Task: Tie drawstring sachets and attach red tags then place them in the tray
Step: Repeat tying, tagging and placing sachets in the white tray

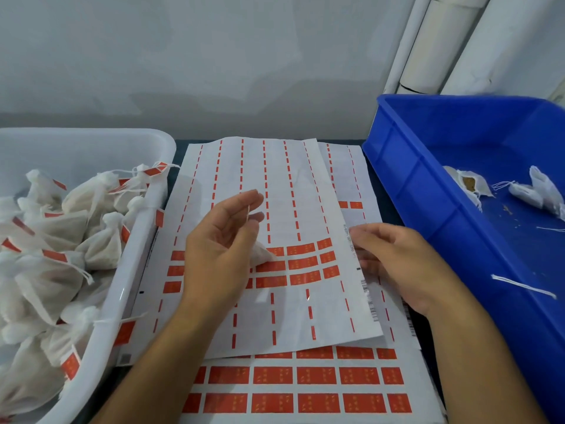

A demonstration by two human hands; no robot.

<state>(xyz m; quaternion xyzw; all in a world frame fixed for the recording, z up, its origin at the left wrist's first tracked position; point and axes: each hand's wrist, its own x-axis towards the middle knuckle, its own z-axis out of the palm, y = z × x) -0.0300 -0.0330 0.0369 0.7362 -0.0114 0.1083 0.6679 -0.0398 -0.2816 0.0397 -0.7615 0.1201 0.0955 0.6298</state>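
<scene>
Head view: left hand (pixel 220 240) pinching drawstring (pixel 248 213) of sachet (pixel 261 255), string running up, sachet body hanging low over label sheet (pixel 287 191). Right hand (pixel 394 258) fingers relaxed, resting on sheet's right edge. White tray (pixel 134 255) left: tagged sachets piled. Blue bin (pixel 428 185) right: few untied sachets, loose string.

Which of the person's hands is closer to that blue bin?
Right. The right hand rests on the edge of the sticker sheet, just beside the blue bin; the left hand holds a sachet over the sheet's middle, farther away.
</scene>
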